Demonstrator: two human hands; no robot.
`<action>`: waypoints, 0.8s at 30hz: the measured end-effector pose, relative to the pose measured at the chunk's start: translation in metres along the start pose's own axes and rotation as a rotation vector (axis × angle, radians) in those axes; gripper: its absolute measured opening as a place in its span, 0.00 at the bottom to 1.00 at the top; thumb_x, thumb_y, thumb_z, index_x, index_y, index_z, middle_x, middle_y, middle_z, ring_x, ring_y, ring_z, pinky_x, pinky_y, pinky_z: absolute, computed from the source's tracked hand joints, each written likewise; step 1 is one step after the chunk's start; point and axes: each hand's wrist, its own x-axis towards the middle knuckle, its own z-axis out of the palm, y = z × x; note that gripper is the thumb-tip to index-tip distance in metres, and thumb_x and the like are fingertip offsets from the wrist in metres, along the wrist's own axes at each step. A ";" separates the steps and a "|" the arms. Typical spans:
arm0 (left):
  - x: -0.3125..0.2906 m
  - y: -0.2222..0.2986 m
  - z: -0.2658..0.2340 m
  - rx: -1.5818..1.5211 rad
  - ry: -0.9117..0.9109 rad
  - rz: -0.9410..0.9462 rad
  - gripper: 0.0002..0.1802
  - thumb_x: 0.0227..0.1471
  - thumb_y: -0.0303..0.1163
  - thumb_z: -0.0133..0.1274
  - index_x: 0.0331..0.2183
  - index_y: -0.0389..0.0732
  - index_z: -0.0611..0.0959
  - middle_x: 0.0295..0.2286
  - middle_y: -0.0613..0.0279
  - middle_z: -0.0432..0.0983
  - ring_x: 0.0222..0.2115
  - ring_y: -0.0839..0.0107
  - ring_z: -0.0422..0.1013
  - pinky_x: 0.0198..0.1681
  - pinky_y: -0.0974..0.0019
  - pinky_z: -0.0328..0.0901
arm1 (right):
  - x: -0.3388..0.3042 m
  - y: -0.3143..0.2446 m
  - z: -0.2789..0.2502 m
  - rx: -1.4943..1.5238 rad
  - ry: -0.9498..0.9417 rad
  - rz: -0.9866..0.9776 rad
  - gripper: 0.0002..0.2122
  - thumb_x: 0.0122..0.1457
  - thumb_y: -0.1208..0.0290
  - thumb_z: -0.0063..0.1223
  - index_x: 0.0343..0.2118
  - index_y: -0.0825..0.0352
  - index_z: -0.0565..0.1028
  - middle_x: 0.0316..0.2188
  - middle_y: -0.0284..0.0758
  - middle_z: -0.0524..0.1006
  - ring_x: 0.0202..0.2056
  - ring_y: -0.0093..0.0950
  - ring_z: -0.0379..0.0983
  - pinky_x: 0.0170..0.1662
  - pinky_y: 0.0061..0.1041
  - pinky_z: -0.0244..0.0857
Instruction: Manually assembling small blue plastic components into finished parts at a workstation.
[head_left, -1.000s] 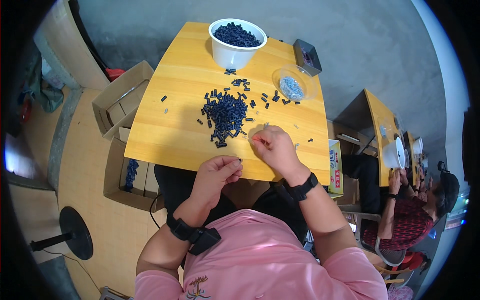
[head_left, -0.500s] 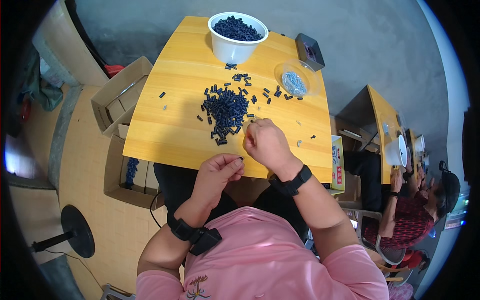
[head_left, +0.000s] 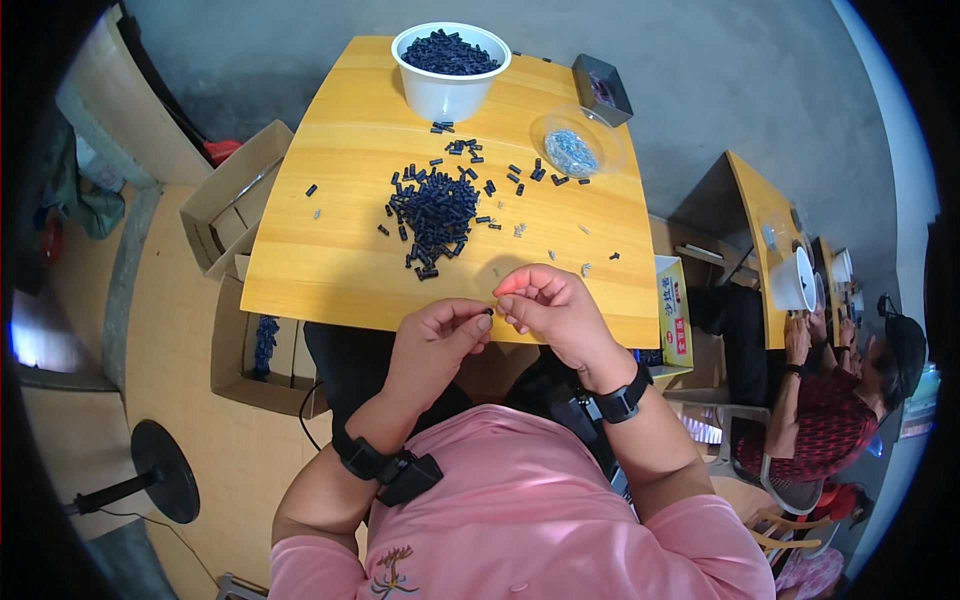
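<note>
1. L hand (head_left: 440, 338): thumb & pointer finger are pinched shut on a small black pc (head_left: 489, 312), w/ just its dark end peeking out.
2. R hand (head_left: 555, 312): thumb & pointer tips are bent in close, w/ only a tiny gap at most. Can't tell if they've got anything (too small to see).
3. The black pc is by the near edge of the wood table (head_left: 320, 260), right btwn the 2 hands. Can't tell if the R fingers touch it.
4. Past the hands, a big heap of black pcs (head_left: 435, 212) sits mid-table, w/ more lying loose around it.
5. Little silver bits (head_left: 519, 231) are spread to the right of the heap.
6. At the far side, a white tub (head_left: 450, 98) is full of black pcs. To its right: a clear dish (head_left: 613, 152) w/ shiny bits, & a dark box (head_left: 619, 111) behind that.
7. Off to the right, another person (head_left: 815, 430) sits at another table (head_left: 752, 215).
</note>
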 end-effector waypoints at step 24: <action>-0.003 -0.012 0.001 0.045 0.085 -0.042 0.09 0.51 0.28 0.52 0.34 0.33 0.79 0.24 0.66 0.75 0.23 0.82 0.68 0.29 0.79 0.64 | -0.028 0.008 0.029 -1.069 0.101 -0.774 0.14 0.42 0.83 0.54 0.36 0.71 0.72 0.31 0.43 0.71 0.33 0.39 0.68 0.36 0.29 0.64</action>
